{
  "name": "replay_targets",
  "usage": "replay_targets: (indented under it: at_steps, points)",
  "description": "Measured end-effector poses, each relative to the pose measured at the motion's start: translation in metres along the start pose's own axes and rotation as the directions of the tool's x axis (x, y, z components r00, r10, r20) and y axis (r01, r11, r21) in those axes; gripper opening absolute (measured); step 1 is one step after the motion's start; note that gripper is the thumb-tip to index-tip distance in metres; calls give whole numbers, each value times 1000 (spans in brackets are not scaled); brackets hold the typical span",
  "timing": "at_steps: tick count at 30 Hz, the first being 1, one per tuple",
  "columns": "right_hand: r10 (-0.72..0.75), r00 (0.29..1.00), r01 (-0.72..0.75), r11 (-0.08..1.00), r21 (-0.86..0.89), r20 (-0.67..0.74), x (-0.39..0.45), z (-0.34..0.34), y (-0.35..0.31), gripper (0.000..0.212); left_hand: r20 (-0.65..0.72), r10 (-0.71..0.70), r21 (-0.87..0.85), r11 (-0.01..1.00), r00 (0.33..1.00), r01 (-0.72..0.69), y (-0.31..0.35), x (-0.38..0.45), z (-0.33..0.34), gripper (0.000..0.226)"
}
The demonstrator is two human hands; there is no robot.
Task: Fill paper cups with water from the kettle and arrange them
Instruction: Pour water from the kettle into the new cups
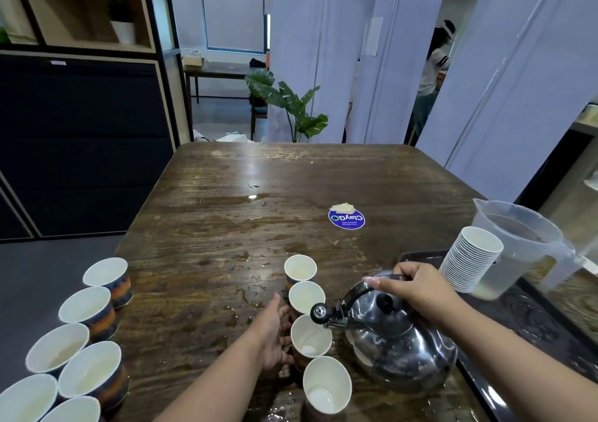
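A shiny steel kettle [394, 340] stands tilted over a row of paper cups, its spout above the third cup [311, 336]. My right hand [411, 287] grips the kettle's black handle from above. My left hand [275, 334] holds the side of that third cup. The row also has a far cup [300, 267], a second cup [306, 297] and a near cup [326, 389]. Several more cups [85, 324] with water stand in a group at the table's left edge.
A stack of unused paper cups [469, 263] leans on a clear plastic jug [517, 246] on a dark tray [543, 324] at the right. The wooden table [259, 195] is wet with spilled water. A blue round sticker [346, 219] lies mid-table. A person stands far behind.
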State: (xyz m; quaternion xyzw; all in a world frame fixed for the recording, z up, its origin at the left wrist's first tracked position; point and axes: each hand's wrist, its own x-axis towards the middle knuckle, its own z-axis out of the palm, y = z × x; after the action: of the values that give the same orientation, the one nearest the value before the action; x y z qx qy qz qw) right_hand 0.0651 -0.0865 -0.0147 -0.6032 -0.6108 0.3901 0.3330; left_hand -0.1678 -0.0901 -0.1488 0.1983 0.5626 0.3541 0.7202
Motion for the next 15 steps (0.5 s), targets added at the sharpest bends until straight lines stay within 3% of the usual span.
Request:
replay_targets:
  at_steps: [15]
  points:
    - [18,1000,-19,1000,-25,-9,-4,-1,4,61,12,-26,-25,999,1000,26,-2,-14,-3,68]
